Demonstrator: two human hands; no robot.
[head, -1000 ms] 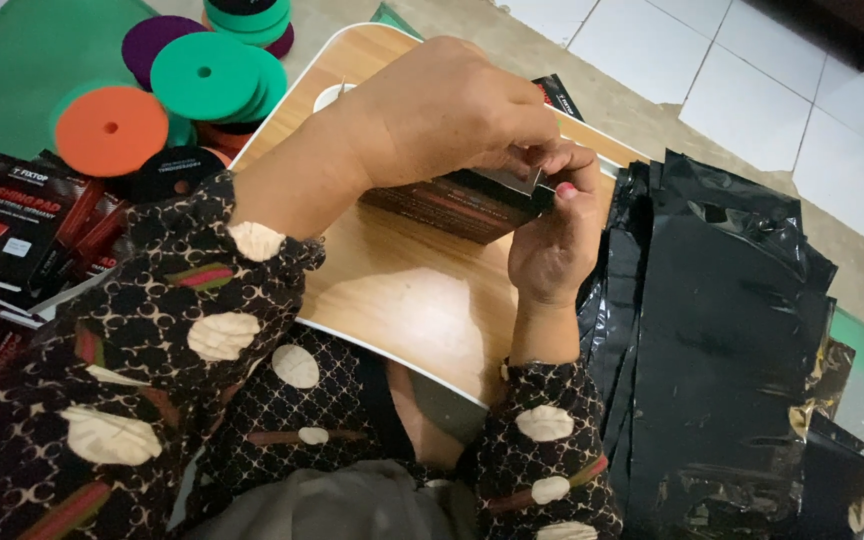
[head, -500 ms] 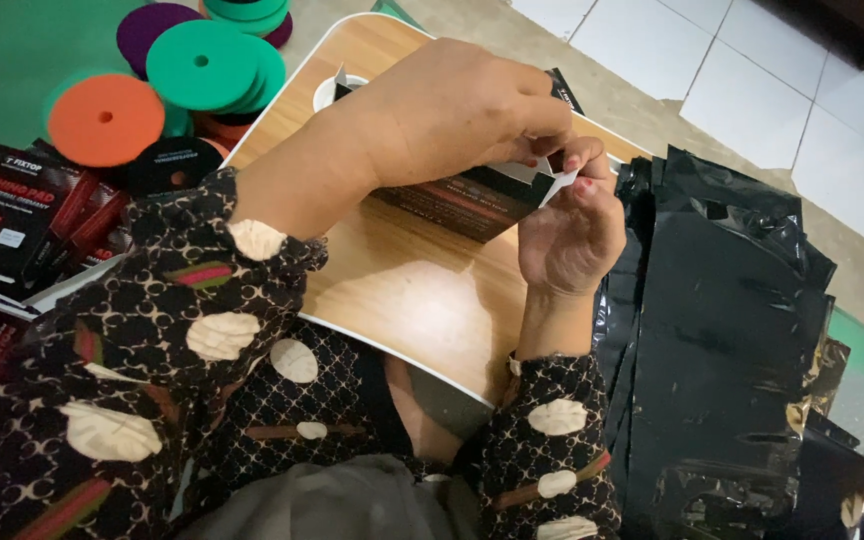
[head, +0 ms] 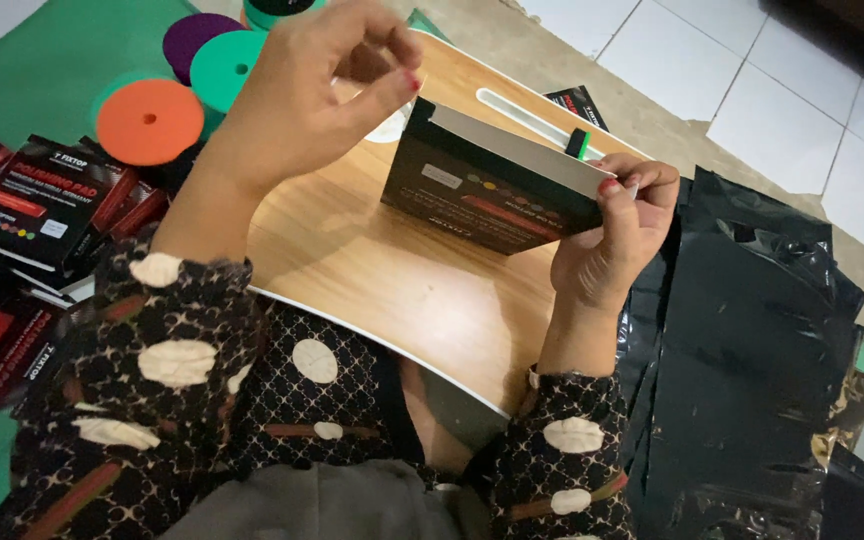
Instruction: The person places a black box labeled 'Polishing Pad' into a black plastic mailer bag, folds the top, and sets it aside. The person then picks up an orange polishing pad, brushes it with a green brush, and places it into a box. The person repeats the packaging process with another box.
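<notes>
My right hand [head: 607,235] grips the right end of a flat black carton [head: 492,185] with a white inner flap, holding it tilted above a small wooden lap table [head: 372,270]. My left hand [head: 312,90] hovers above the carton's left end, thumb and fingers pinched together; whether it holds anything small I cannot tell. Both arms wear dark patterned sleeves.
Round foam pads lie at the upper left on a green mat: orange [head: 149,120], teal [head: 224,68] and purple [head: 192,32]. Several black and red cartons [head: 47,205] are piled at the left. Black plastic bags [head: 752,360] are heaped at the right on a tiled floor.
My left hand has lifted off the carton and now hovers above it. The right hand has tipped the carton up so its white flap shows.
</notes>
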